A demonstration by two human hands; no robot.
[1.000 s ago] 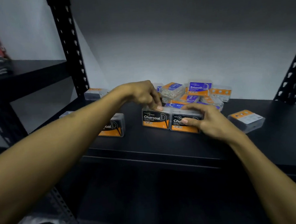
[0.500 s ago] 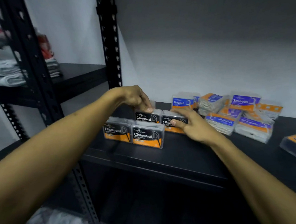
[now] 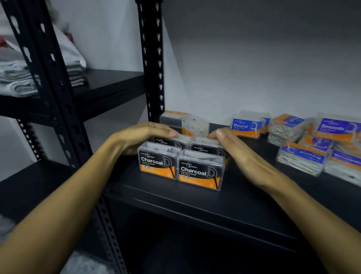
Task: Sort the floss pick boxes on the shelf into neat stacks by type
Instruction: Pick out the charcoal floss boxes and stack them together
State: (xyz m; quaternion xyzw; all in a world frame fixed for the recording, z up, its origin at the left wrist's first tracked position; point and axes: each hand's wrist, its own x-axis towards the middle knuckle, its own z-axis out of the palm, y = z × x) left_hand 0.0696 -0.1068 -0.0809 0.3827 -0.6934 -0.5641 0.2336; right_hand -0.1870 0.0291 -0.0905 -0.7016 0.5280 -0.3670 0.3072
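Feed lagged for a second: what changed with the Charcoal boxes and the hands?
Both hands slid the two rear Charcoal boxes left, in behind the front pair. The left hand and right hand now flank the group. The blue-labelled pile stayed put.

On the black shelf [image 3: 201,201] I see four Charcoal boxes [image 3: 200,171] standing two by two; my left hand [image 3: 141,135] and right hand [image 3: 238,150] flank the rear pair, fingers touching them. Round boxes [image 3: 246,125] and a Smooth box [image 3: 339,126] lie jumbled to the right.

rear Charcoal boxes [image 3: 206,148] half hidden (labels cut), rightmost box [image 3: 352,167] blurred
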